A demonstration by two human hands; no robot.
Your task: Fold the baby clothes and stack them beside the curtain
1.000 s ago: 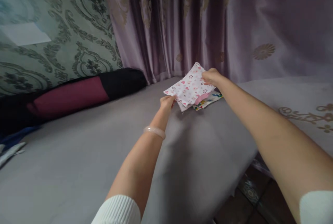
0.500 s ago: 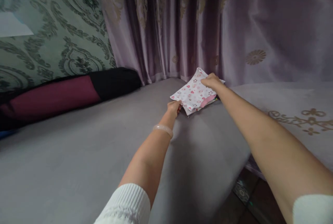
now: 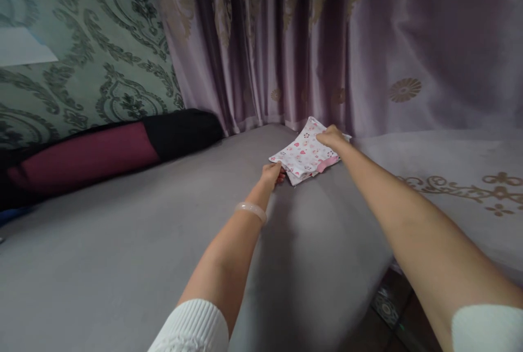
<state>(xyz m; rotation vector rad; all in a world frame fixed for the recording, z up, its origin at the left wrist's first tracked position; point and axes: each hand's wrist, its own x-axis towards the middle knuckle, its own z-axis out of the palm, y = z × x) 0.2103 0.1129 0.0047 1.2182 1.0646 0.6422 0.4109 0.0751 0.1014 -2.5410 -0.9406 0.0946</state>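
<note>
A folded white cloth (image 3: 304,149) printed with pink hearts and flowers lies on the grey bed-like surface (image 3: 196,210), close to the curtain. It has a pink patch on its near right edge. My left hand (image 3: 274,174) is closed on the cloth's near left corner, thumb on top. At the cloth's right side, my right hand (image 3: 333,138) grips the edge with the thumb over the top; its other fingers are hidden behind and below. A pale bangle (image 3: 252,210) circles my left wrist.
A long maroon and black padded bag (image 3: 85,158) rests along the patterned green wall (image 3: 122,68). Purple curtains (image 3: 281,58) hang behind the cloth. To the right is a pale fabric with gold embroidery (image 3: 461,188). The grey surface ends above a dark tiled floor (image 3: 386,305).
The cloth and both hands have come down slightly, so the cloth lies flatter. A coloured bit seen under its right edge no longer shows. Both hands keep their hold.
</note>
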